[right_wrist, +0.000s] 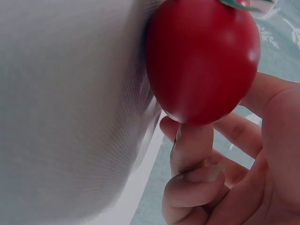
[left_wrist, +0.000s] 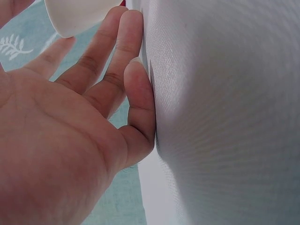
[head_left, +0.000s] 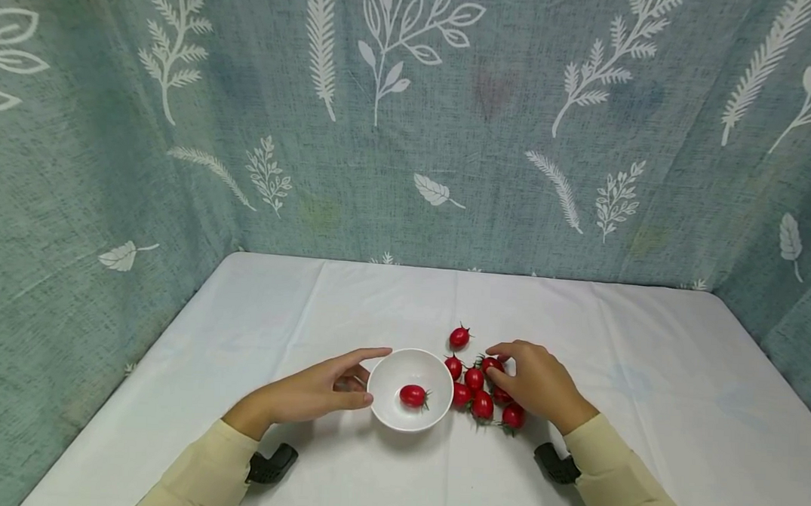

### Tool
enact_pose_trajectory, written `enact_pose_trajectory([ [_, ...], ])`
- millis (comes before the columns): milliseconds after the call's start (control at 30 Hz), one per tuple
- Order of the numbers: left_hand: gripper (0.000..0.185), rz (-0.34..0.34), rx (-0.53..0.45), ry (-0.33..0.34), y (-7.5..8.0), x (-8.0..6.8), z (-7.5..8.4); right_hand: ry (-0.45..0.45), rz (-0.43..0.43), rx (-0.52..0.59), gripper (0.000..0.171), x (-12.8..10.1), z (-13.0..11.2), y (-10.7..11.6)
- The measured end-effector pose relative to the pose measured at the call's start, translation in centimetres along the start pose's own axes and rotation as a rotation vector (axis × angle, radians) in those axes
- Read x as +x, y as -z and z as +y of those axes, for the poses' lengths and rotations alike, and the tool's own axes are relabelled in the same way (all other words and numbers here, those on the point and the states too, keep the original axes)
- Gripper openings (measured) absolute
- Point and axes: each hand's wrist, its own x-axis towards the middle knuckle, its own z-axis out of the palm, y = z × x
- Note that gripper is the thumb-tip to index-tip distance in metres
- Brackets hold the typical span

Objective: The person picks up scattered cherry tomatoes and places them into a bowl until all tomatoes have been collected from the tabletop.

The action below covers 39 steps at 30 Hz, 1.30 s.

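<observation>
Left hand: the left hand [head_left: 318,391] rests on the table [head_left: 644,384], fingers straight and relaxed against the bowl's side.
Bowl: the white bowl [head_left: 410,370] holds one tomato [head_left: 413,395].
Right hand: the right hand [head_left: 539,383] sits over the tomato pile [head_left: 477,384], fingers curled on one; grip unclear.
Writing: none readable; the curtain [head_left: 411,117] shows leaf prints.

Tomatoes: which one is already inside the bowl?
The lone tomato lying in the white bowl beside the left hand. The others sit on the table by the right hand.
</observation>
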Motion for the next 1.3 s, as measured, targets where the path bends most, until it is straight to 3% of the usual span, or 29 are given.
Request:
enact_pose_trajectory([
  [900,0.067,0.007,0.007,-0.007,-0.06,-0.04,0.02,-0.024,-0.045,0.066,0.030,-0.06,-0.02,-0.03],
  [1300,0.067,0.002,0.017,-0.010,-0.01,-0.02,0.02,-0.029,-0.020,0.065,0.032,-0.03,-0.21,0.08],
])
